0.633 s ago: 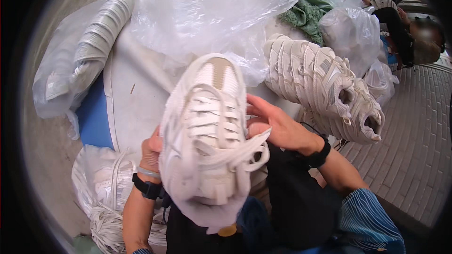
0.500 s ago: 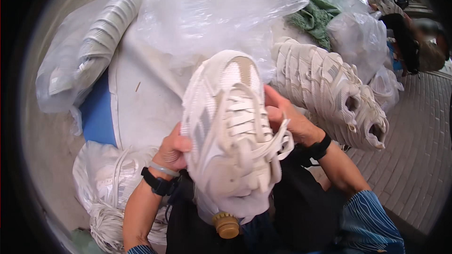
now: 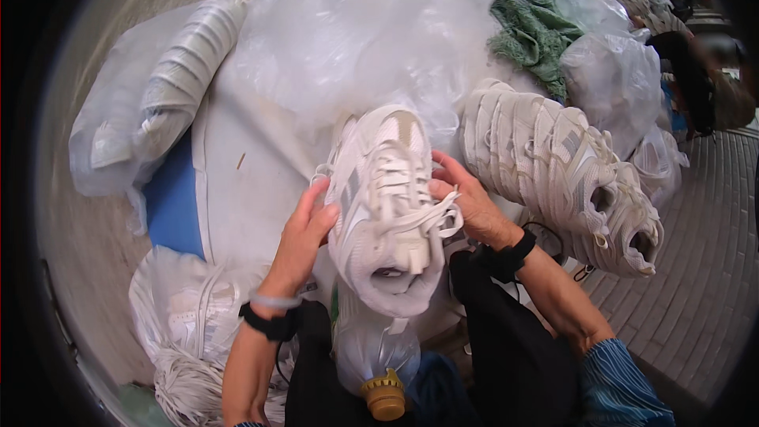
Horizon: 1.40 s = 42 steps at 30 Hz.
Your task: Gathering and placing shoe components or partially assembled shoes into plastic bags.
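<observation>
plainly white, seemingly clean laced sneaker (image 3: pixel 387 205), toe away.

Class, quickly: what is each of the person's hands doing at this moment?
Left hand: closed on the left side of the white sneaker.
Right hand: closed on the sneaker's right side, fingers at the laces.

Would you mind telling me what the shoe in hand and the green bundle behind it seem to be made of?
Shoe: apparently matte white mesh with smoother synthetic overlays, woven laces; the weave is hard to confirm. Green bundle: looks like soft fabric, judging by its creases and a rough, open-textured patch.
</observation>
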{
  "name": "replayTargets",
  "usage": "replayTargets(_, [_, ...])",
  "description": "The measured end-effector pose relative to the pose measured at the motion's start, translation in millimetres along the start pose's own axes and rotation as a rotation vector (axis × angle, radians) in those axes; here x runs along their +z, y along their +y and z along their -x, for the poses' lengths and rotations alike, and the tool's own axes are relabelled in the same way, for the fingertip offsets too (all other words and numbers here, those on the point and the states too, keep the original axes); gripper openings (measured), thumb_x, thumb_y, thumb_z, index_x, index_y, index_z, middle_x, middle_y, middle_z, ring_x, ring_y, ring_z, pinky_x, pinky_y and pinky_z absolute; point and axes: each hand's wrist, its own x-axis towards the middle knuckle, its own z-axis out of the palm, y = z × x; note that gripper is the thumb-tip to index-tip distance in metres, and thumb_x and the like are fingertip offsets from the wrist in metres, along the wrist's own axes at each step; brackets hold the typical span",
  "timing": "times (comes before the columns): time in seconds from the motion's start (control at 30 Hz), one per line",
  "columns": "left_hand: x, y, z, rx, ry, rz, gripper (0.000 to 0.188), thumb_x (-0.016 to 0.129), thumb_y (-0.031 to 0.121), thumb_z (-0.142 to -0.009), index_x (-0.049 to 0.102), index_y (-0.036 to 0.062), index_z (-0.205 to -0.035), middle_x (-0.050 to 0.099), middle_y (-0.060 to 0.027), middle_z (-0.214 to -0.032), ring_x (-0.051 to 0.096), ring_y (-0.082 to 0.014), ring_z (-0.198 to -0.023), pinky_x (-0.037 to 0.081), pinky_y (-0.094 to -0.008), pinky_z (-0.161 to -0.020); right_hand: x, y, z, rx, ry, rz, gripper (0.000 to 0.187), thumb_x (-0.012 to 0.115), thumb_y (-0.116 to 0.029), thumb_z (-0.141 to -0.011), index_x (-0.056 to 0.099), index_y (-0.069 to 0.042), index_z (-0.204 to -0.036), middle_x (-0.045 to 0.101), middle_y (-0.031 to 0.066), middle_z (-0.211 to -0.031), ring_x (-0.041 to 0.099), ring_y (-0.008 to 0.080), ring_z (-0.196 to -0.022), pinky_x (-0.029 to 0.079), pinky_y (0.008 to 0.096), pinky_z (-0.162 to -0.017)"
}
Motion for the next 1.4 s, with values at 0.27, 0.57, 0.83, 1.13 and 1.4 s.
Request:
replayTargets(0.27, [14,8,52,0.508,0.024,-0.596,0.088,0.077,0.022,-0.07,0.027,0.0002,-0.139,0.045,-0.0164,-0.13,0.048,-0.0239,-0.118,0.04,-0.0334,-0.097,43,-25,1,-0.201,0.011,0.395,0.072,0.061,-0.043,-0.084,0.035,0.001,-0.136,0.048,0.0242,-0.119,0.056,0.0283,-0.095,0.046,0.0361,-0.084])
replayTargets(0.57, [-18,-8,45,0.384,0.202,-0.728,0.078,0.072,0.007,-0.073,0.03,0.0,-0.139,0.052,-0.0139,-0.127,0.054,-0.0227,-0.11,0.041,-0.0295,-0.095,-3,33,-35,0.195,0.007,0.318,0.067,0.057,-0.048,-0.085,0.046,0.006,-0.123,0.054,0.0226,-0.116,0.057,0.0271,-0.099,0.045,0.0311,-0.085])
replayTargets(0.83, [-40,-14,40,0.317,0.246,-0.59,0.075,0.068,0.001,-0.071,0.033,-0.0026,-0.137,0.051,-0.0131,-0.128,0.051,-0.0216,-0.112,0.037,-0.0287,-0.098,-2,89,-72,0.305,-0.036,-0.181,0.081,0.055,-0.06,-0.083,0.033,-0.004,-0.136,0.046,0.0157,-0.13,0.052,0.0271,-0.109,0.041,0.0409,-0.092])
replayTargets(1.13, [-86,-33,54,0.202,0.262,-0.069,0.062,0.062,0.002,-0.084,0.034,0.0055,-0.14,0.055,-0.0071,-0.126,0.056,-0.0168,-0.108,0.047,-0.0297,-0.091,1,68,-55,0.272,-0.116,-0.141,0.056,0.06,-0.048,-0.085,0.054,-0.006,-0.121,0.061,0.0045,-0.11,0.056,0.0156,-0.1,0.043,0.0336,-0.088])
replayTargets(1.4, [-126,-79,97,0.063,0.279,0.148,0.046,0.056,0.018,-0.092,0.043,0.003,-0.133,0.057,-0.0099,-0.123,0.06,-0.0211,-0.105,0.051,-0.0335,-0.087,32,24,-17,-0.078,-0.231,0.069,0.038,0.075,-0.024,-0.077,0.066,0.002,-0.103,0.068,0.0062,-0.095,0.061,0.0121,-0.084,0.048,0.0263,-0.079])
